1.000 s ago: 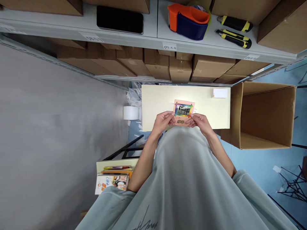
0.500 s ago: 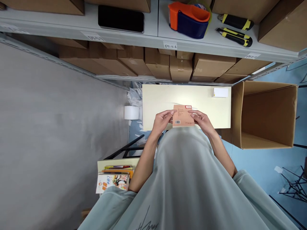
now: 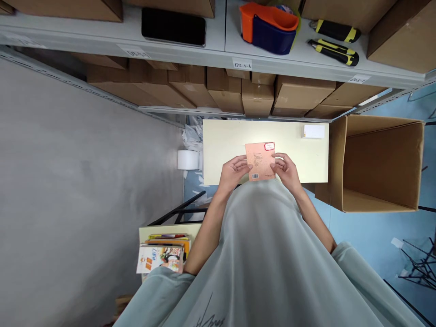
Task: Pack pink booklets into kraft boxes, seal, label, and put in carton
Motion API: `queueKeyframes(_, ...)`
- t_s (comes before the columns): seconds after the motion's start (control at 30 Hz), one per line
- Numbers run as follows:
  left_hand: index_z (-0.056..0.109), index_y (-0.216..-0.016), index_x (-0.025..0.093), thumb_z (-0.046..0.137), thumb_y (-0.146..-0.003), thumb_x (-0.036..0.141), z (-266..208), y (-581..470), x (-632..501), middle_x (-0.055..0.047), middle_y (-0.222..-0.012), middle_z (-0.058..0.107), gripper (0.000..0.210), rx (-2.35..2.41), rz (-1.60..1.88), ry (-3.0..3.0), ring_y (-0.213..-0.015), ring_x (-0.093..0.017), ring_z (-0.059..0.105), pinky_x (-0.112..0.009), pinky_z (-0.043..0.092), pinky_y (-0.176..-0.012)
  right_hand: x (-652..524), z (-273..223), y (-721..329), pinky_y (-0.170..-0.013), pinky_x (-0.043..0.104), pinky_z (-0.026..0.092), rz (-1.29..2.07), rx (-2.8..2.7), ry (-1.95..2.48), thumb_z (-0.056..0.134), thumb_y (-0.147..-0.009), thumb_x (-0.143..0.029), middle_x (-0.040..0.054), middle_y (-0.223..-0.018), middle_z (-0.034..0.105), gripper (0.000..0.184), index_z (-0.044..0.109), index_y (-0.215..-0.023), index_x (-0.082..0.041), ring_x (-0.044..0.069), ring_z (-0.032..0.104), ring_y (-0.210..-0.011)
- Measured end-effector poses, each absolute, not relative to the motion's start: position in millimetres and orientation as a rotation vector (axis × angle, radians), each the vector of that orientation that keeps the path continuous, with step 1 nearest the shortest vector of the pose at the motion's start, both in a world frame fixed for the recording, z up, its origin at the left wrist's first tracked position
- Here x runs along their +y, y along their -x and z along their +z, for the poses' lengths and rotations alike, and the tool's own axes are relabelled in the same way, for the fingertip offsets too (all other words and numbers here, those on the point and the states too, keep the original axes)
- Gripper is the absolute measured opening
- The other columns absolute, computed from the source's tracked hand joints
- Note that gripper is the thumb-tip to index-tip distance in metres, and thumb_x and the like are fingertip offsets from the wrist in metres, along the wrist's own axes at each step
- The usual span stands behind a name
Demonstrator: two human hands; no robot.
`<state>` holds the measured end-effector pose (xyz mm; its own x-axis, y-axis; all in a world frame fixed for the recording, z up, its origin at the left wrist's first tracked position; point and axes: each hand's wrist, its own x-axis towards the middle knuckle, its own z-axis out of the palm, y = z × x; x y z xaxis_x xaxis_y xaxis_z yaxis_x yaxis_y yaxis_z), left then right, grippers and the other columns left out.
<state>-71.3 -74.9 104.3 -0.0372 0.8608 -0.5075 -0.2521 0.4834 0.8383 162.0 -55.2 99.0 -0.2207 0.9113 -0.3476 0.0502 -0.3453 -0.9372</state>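
Observation:
A small salmon-pink book (image 3: 260, 162) is held up in front of my body, over the near edge of the cream table (image 3: 225, 136). Its facing cover bears lines of dark print, a red-bordered label at the upper right and a barcode at the lower left. My left hand (image 3: 235, 171) grips its left edge, thumb on the cover and fingers behind. On the opposite side, my right hand (image 3: 286, 171) pinches the right edge in the same way. The far side of the book is hidden.
A small white box (image 3: 314, 131) lies at the table's back right. An open carton (image 3: 381, 163) stands to the right. Above runs a shelf with a phone (image 3: 173, 27), a tape dispenser (image 3: 269, 28) and cutters (image 3: 335, 52). Booklets (image 3: 160, 259) are stacked lower left, near a white roll (image 3: 188, 160).
The book has tilted up so its cover faces me more fully, and its top edge sits higher. My thumbs have slid lower on the cover. Both hands still hold it.

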Motion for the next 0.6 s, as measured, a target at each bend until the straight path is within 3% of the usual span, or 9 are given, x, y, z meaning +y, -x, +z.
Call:
queueKeyframes(0.1,0.077,-0.1,0.018,0.101,-0.065,0.052,103.1,71.9,-74.0,-0.011,-0.103,0.086,0.054,1.322,0.988,-0.621,-0.097,-0.026,0.081,-0.043,0.066,-0.095,-55.7,100.4,-160.6,-0.089,0.036,0.062,1.492,-1.211,1.397,0.082,-0.091,-0.058,0.0008,-0.096,0.075,0.037,0.066,-0.107,-0.029,0.019,0.072,-0.087)
queueKeyframes(0.17,0.075,-0.092,0.019,0.101,-0.063,0.051,100.8,70.8,-73.4,-0.009,-0.097,0.085,0.051,1.342,1.002,-0.623,-0.091,-0.025,0.08,-0.042,0.066,-0.091,-54.8,103.0,-159.9,-0.098,0.041,0.063,1.385,-1.283,1.44,0.079,-0.094,-0.056,0.0046,-0.105,0.078,0.031,0.069,-0.101,-0.027,0.022,0.075,-0.1)
queueKeyframes(0.27,0.07,-0.088,0.02,0.101,-0.061,0.046,98.1,64.5,-72.6,-0.006,-0.09,0.082,0.048,1.394,1.044,-0.63,-0.083,-0.022,0.079,-0.038,0.066,-0.083,-54.0,108.2,-157.0,-0.107,0.048,0.063,1.275,-1.421,1.508,0.076,-0.097,-0.054,0.0114,-0.139,0.074,0.031,0.074,-0.114,-0.028,0.028,0.071,-0.13)
queueKeyframes(0.37,0.065,-0.089,0.021,0.097,-0.064,0.041,100.0,52.0,-72.2,-0.005,-0.093,0.082,0.044,1.434,1.091,-0.634,-0.085,-0.022,0.08,-0.034,0.066,-0.077,-57.4,112.2,-148.2,-0.114,0.052,0.061,1.281,-1.547,1.516,0.084,-0.09,-0.053,0.012,-0.159,0.064,0.05,0.071,-0.133,-0.03,0.031,0.062,-0.147)
queueKeyframes(0.5,0.062,-0.092,0.023,0.092,-0.07,0.038,109.8,31.5,-72.7,-0.006,-0.099,0.082,0.04,1.419,1.094,-0.653,-0.099,-0.025,0.082,-0.034,0.067,-0.077,-65.6,114.2,-130.8,-0.113,0.051,0.064,1.365,-1.615,1.547,0.088,-0.084,-0.044,0.0085,-0.156,0.068,0.068,0.065,-0.147,-0.031,0.031,0.072,-0.134)
queueKeyframes(0.6,0.065,-0.096,0.023,0.092,-0.074,0.04,117.2,23.0,-72.0,-0.011,-0.118,0.083,0.039,1.399,1.077,-0.68,-0.113,-0.028,0.081,-0.036,0.068,-0.085,-65.6,112.5,-124.5,-0.1,0.048,0.068,1.386,-1.512,1.609,0.082,-0.089,-0.041,0.0065,-0.145,0.075,0.055,0.067,-0.141,-0.032,0.029,0.079,-0.117)
